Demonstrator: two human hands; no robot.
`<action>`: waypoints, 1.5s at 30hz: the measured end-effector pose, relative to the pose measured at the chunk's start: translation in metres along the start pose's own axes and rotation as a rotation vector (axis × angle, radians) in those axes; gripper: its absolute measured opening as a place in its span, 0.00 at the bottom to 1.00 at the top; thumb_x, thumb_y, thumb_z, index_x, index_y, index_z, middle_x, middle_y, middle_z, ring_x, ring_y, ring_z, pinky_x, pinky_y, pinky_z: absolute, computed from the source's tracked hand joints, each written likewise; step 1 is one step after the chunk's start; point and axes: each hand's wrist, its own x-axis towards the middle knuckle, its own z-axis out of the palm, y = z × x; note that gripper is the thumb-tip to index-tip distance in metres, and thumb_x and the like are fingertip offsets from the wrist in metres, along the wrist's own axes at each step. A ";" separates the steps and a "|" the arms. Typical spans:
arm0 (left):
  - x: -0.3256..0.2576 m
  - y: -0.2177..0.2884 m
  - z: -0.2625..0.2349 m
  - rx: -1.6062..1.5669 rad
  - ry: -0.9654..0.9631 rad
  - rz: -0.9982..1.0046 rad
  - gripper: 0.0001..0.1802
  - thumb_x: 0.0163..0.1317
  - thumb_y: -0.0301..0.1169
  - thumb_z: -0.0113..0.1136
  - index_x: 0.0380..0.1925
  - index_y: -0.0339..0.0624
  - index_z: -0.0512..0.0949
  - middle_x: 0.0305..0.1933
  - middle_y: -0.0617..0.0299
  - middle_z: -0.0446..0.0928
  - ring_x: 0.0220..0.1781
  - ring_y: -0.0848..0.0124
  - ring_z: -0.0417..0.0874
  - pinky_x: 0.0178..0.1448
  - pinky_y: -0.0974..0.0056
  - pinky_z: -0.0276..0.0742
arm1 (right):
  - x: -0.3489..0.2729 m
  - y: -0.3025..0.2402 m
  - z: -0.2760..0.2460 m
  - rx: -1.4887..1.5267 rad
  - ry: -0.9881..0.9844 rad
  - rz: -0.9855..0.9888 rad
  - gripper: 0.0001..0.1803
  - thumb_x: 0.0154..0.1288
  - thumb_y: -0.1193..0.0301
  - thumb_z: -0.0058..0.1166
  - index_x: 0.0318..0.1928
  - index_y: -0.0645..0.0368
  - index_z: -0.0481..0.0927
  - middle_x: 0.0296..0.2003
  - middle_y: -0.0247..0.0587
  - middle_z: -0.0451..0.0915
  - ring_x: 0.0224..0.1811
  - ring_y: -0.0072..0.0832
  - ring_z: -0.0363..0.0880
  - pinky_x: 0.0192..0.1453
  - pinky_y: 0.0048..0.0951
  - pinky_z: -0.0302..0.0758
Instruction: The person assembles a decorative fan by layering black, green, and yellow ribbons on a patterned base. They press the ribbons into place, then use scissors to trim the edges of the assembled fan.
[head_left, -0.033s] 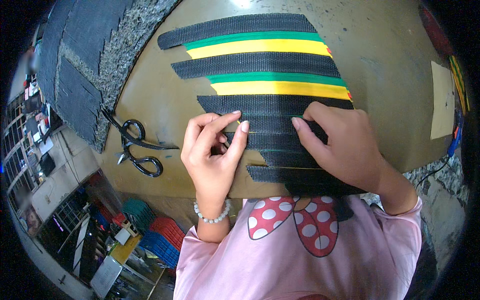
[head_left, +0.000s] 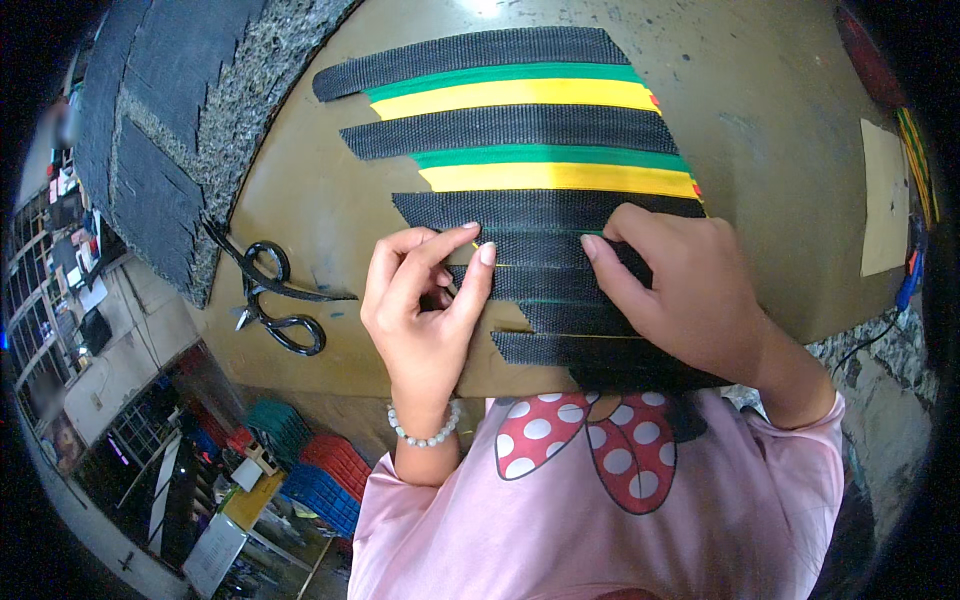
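A panel of black webbing strips lies on the brown tabletop, with green bands and yellow bands showing between the upper ones. Its lower black strips lie close together, with thin yellow and green lines between them. My left hand pinches the left end of a black webbing strip between thumb and index finger. Farther right, the thumb and bent fingers of my right hand grip the same strip along its upper edge. The right hand covers the right ends of the lower strips.
Black-handled scissors lie left of my left hand, beside a narrow black strip. A rough dark slab with black pieces occupies the upper left. At the right are a beige card and a blue-handled tool. Stacked crates stand below left.
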 end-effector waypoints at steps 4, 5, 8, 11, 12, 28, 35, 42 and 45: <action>0.000 0.000 0.000 0.006 -0.006 -0.005 0.13 0.50 0.23 0.75 0.38 0.42 0.87 0.37 0.64 0.76 0.25 0.83 0.70 0.25 0.78 0.66 | -0.001 0.001 0.002 -0.006 -0.002 -0.006 0.10 0.65 0.67 0.58 0.30 0.59 0.78 0.23 0.49 0.80 0.24 0.45 0.81 0.28 0.41 0.74; 0.000 0.000 0.000 0.000 -0.006 -0.004 0.13 0.50 0.23 0.75 0.38 0.42 0.87 0.37 0.64 0.75 0.25 0.83 0.70 0.25 0.78 0.66 | -0.001 0.002 0.002 -0.007 0.004 -0.009 0.09 0.65 0.67 0.58 0.30 0.59 0.78 0.23 0.49 0.80 0.24 0.45 0.81 0.28 0.40 0.74; 0.001 0.000 0.000 -0.001 0.002 0.005 0.13 0.50 0.23 0.74 0.38 0.42 0.86 0.37 0.64 0.75 0.25 0.83 0.70 0.25 0.78 0.66 | 0.000 0.002 0.002 -0.004 0.011 -0.013 0.09 0.65 0.68 0.59 0.30 0.59 0.78 0.22 0.49 0.80 0.23 0.45 0.81 0.28 0.40 0.74; 0.000 -0.001 0.000 0.002 0.000 -0.007 0.13 0.51 0.23 0.74 0.38 0.42 0.86 0.37 0.64 0.75 0.25 0.83 0.70 0.25 0.78 0.66 | 0.000 0.002 0.003 -0.007 -0.001 -0.007 0.10 0.65 0.67 0.59 0.30 0.59 0.78 0.22 0.49 0.80 0.23 0.45 0.81 0.28 0.40 0.74; 0.000 -0.001 0.000 0.007 -0.001 -0.003 0.13 0.51 0.23 0.74 0.38 0.42 0.86 0.37 0.64 0.75 0.25 0.83 0.70 0.25 0.78 0.66 | 0.000 0.002 0.003 0.001 -0.002 -0.007 0.10 0.65 0.67 0.59 0.30 0.59 0.78 0.22 0.49 0.80 0.23 0.45 0.81 0.28 0.40 0.74; 0.001 0.004 -0.001 0.032 -0.007 0.011 0.13 0.52 0.23 0.72 0.39 0.41 0.86 0.36 0.63 0.76 0.26 0.81 0.72 0.27 0.76 0.68 | -0.002 0.001 0.006 -0.060 0.016 -0.015 0.14 0.67 0.60 0.55 0.29 0.55 0.77 0.20 0.46 0.79 0.23 0.46 0.82 0.28 0.46 0.78; -0.008 0.029 0.012 0.298 0.064 0.283 0.22 0.50 0.18 0.63 0.48 0.40 0.82 0.44 0.52 0.78 0.45 0.58 0.80 0.53 0.56 0.76 | -0.003 -0.001 0.011 -0.092 0.030 0.027 0.12 0.65 0.62 0.58 0.30 0.56 0.76 0.21 0.47 0.79 0.24 0.47 0.81 0.29 0.44 0.76; -0.024 0.032 0.021 0.258 -0.286 0.357 0.28 0.55 0.19 0.56 0.60 0.35 0.75 0.66 0.46 0.72 0.69 0.50 0.71 0.72 0.49 0.67 | -0.016 -0.006 -0.004 -0.196 0.018 0.080 0.15 0.67 0.58 0.57 0.31 0.57 0.76 0.24 0.48 0.81 0.28 0.46 0.83 0.32 0.44 0.78; -0.024 0.029 0.020 0.259 -0.289 0.353 0.28 0.55 0.18 0.56 0.60 0.36 0.75 0.66 0.45 0.72 0.69 0.49 0.71 0.72 0.49 0.66 | -0.025 0.005 -0.020 -0.086 -0.004 0.179 0.18 0.67 0.56 0.57 0.33 0.59 0.77 0.26 0.50 0.82 0.31 0.46 0.84 0.34 0.45 0.79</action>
